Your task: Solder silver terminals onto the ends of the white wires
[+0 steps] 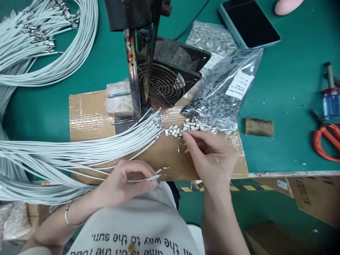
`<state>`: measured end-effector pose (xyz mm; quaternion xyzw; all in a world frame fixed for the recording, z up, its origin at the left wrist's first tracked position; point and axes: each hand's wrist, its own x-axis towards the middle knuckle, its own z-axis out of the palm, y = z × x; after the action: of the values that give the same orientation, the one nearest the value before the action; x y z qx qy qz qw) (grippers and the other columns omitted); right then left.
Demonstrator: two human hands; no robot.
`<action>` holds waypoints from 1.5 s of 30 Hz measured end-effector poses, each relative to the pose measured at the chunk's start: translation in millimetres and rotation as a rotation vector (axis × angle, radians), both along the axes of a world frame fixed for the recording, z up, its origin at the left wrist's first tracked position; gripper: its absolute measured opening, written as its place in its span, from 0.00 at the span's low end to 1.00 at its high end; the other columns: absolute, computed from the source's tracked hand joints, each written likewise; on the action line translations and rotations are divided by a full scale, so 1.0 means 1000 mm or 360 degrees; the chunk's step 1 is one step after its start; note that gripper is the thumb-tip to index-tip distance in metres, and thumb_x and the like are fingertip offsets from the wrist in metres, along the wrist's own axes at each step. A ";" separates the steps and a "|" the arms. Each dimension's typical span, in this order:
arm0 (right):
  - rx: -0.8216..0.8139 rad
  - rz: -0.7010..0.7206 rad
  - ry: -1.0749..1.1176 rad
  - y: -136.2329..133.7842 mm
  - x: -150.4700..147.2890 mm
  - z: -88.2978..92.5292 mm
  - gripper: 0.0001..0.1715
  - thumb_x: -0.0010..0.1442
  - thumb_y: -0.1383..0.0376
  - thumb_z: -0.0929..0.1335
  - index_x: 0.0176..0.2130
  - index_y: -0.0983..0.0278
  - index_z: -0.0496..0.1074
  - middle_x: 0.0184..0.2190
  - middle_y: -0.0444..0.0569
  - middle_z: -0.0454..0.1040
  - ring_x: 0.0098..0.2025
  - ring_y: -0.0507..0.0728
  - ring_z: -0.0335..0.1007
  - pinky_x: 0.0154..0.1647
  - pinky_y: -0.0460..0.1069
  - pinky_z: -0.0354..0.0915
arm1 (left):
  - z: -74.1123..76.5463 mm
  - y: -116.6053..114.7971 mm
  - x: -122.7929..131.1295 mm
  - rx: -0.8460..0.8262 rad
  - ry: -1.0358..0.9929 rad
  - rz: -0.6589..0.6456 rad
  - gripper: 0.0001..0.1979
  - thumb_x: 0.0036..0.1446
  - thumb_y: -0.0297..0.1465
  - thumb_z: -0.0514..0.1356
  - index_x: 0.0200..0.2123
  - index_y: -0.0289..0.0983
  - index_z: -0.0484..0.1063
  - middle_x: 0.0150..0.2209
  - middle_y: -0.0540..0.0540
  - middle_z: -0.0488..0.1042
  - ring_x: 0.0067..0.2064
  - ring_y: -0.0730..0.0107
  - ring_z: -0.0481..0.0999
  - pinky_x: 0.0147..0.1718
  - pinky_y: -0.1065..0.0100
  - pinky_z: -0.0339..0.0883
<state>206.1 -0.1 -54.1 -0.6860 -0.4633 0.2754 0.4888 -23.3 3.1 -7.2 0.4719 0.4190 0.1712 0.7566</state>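
Note:
My left hand [132, 180] pinches the stripped end of a white cable [145, 179] between thumb and fingers, near the front edge of the cardboard. Over the cardboard, my right hand [209, 154] has thumb and forefinger together at the edge of a pile of small metal-and-white connector pieces [174, 130]. Whether a piece sits in that pinch is too small to make out. Left of the pile lies a thick bundle of white cables [106, 152], their tips under a soldering iron [132, 71] that points down from a stand.
Behind the iron stands a black fan [162, 83]. Plastic bags of connectors [220, 92], a phone [249, 23], a brown block [258, 127], red-handled scissors [326, 141] and a screwdriver [331, 101] lie to the right. A coil of finished cables [87, 39] fills the back left.

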 end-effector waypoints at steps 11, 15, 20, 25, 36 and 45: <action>-0.0059 0.0066 -0.0359 0.010 -0.003 -0.008 0.04 0.61 0.63 0.76 0.37 0.60 0.82 0.29 0.43 0.75 0.26 0.51 0.67 0.28 0.48 0.69 | 0.003 -0.002 0.005 -0.0360 -0.0071 0.0583 0.12 0.60 0.40 0.73 0.37 0.37 0.81 0.27 0.50 0.72 0.23 0.80 0.60 0.20 0.75 0.50; -0.0103 -0.0063 -0.0138 0.004 -0.009 -0.004 0.05 0.59 0.63 0.77 0.34 0.62 0.78 0.25 0.42 0.75 0.23 0.50 0.67 0.22 0.46 0.68 | 0.009 0.003 0.007 -0.0378 -0.0027 0.0594 0.14 0.60 0.42 0.73 0.37 0.37 0.79 0.27 0.51 0.71 0.21 0.81 0.59 0.19 0.75 0.48; -0.0030 -0.0021 0.0463 -0.005 -0.025 0.012 0.09 0.57 0.64 0.78 0.33 0.62 0.75 0.22 0.39 0.74 0.17 0.48 0.68 0.16 0.43 0.69 | 0.013 0.006 0.009 -0.0434 -0.0065 0.0606 0.13 0.61 0.41 0.71 0.36 0.39 0.75 0.26 0.53 0.71 0.20 0.79 0.65 0.18 0.75 0.54; -0.0075 0.0259 0.0835 -0.012 -0.041 0.023 0.03 0.59 0.68 0.78 0.33 0.62 0.81 0.22 0.41 0.80 0.20 0.50 0.76 0.21 0.42 0.77 | 0.012 0.007 0.011 -0.0461 -0.0091 0.0631 0.13 0.60 0.39 0.73 0.36 0.38 0.75 0.26 0.54 0.69 0.20 0.82 0.60 0.18 0.76 0.45; -0.0030 0.0543 0.0810 -0.013 -0.045 0.034 0.12 0.64 0.72 0.74 0.41 0.56 0.87 0.28 0.43 0.81 0.26 0.49 0.73 0.22 0.43 0.68 | 0.010 0.008 0.014 -0.0363 -0.0097 0.0665 0.18 0.57 0.42 0.74 0.29 0.37 0.73 0.22 0.55 0.63 0.22 0.80 0.52 0.20 0.73 0.42; -0.0159 0.0537 0.0965 -0.015 -0.043 0.033 0.14 0.63 0.71 0.74 0.41 0.52 0.88 0.28 0.43 0.80 0.21 0.46 0.66 0.17 0.42 0.61 | 0.008 0.009 0.012 -0.0245 -0.0122 0.0605 0.15 0.63 0.36 0.72 0.30 0.36 0.73 0.23 0.55 0.68 0.23 0.82 0.58 0.21 0.76 0.50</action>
<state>163.5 -15.0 -20.6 -0.5099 -0.3899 0.5658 0.5176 -11.6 12.6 0.4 0.3184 0.4832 0.2962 0.7599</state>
